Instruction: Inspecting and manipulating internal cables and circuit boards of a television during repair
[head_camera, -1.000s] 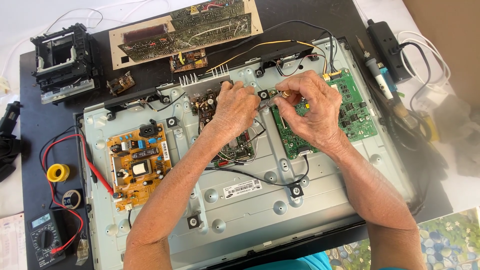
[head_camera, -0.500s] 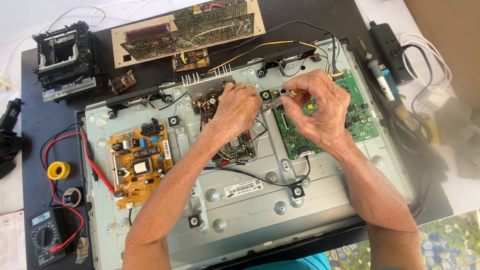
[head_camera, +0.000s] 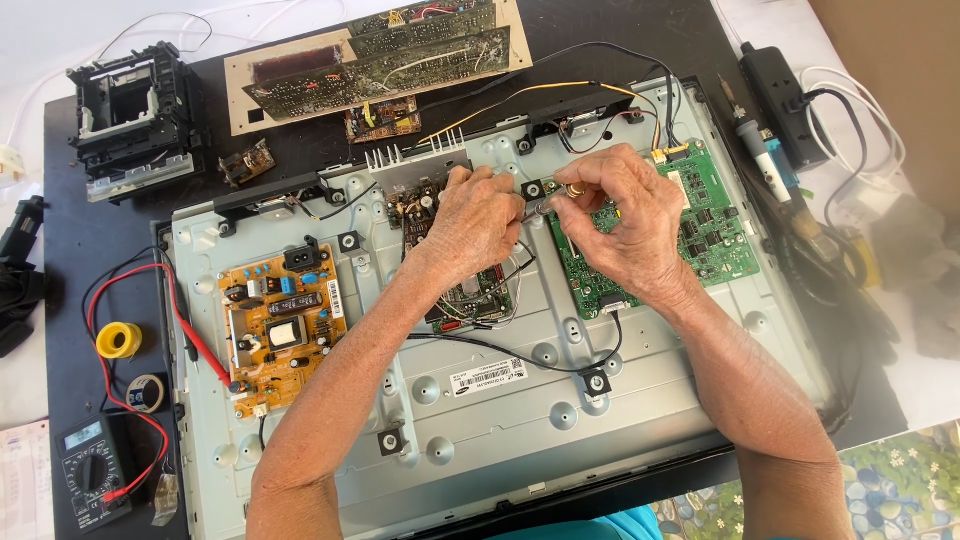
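A grey metal television back panel (head_camera: 520, 420) lies flat on a dark table. Over its upper middle, my left hand (head_camera: 475, 225) and my right hand (head_camera: 620, 220) meet, fingers pinched together around a small metallic part (head_camera: 548, 203). The left hand covers a small dark circuit board (head_camera: 470, 295). Under the right hand lies a green main board (head_camera: 700, 235). What exactly each hand grips is too small to tell apart.
An orange power board (head_camera: 280, 325) sits on the panel's left. A multimeter (head_camera: 90, 470) with red lead (head_camera: 195, 340), a yellow solder spool (head_camera: 119, 340), a black drive frame (head_camera: 135, 120), brown boards (head_camera: 380, 55), and a soldering iron (head_camera: 765, 160) with power strip (head_camera: 785, 95) surround it.
Both hands have stayed together at the same spot on the panel; only small finger movements show, and the view has shifted slightly.
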